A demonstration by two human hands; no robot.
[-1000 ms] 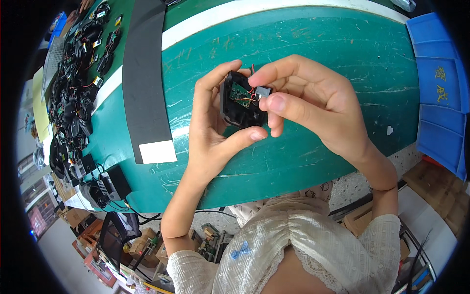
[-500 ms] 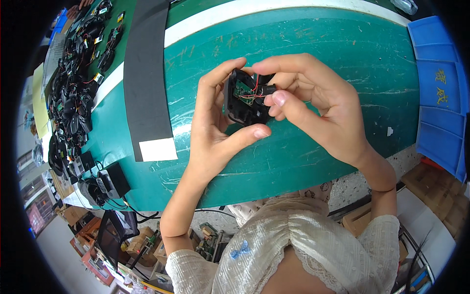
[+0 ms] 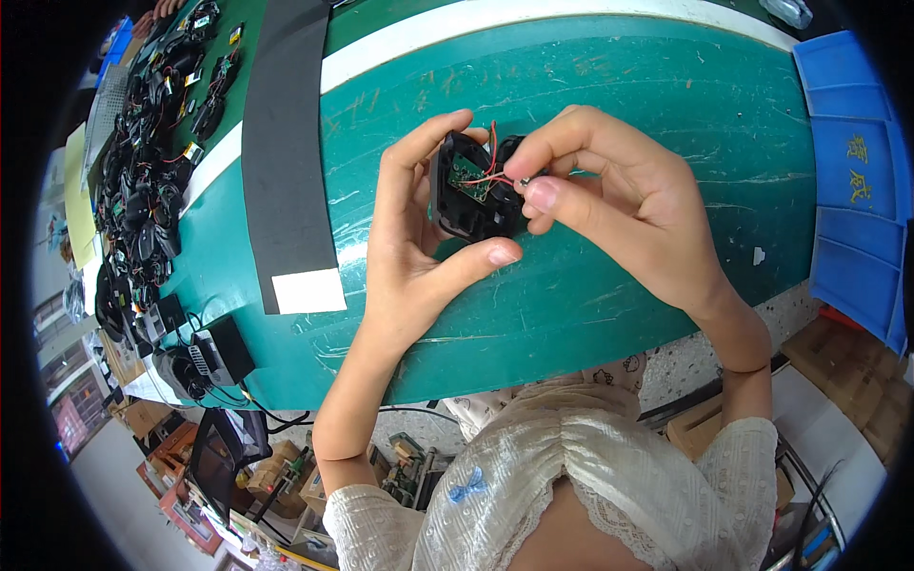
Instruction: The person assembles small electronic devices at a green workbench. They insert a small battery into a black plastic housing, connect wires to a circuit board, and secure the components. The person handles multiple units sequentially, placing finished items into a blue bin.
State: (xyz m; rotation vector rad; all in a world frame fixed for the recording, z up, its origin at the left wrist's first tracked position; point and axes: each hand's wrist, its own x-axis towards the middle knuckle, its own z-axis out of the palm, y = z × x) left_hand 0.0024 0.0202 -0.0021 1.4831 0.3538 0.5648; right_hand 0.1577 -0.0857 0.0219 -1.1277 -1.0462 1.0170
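My left hand (image 3: 414,224) is wrapped round a black plastic housing (image 3: 446,211), gripping it by its edges above the green table. Its open side faces me and shows a green circuit board (image 3: 466,177) with thin red and pale wires (image 3: 494,157). Thumb and forefinger of my right hand (image 3: 600,195) pinch a small dark metallic part (image 3: 526,181) at the wires' end, just right of the board. Behind these fingertips, a rounded black piece (image 3: 511,147) of the device is partly hidden.
A black mat strip (image 3: 286,143) with a white patch lies left of my hands. Farther left, several black wired devices (image 3: 152,190) are heaped. Dark boxes with cables (image 3: 221,350) stand at the near left edge. A blue bin (image 3: 857,190) stands at the right.
My right fingers have shifted from a black cylindrical piece to pinching the small part on the wires. The housing has moved slightly left, and a red wire now sticks up above it.
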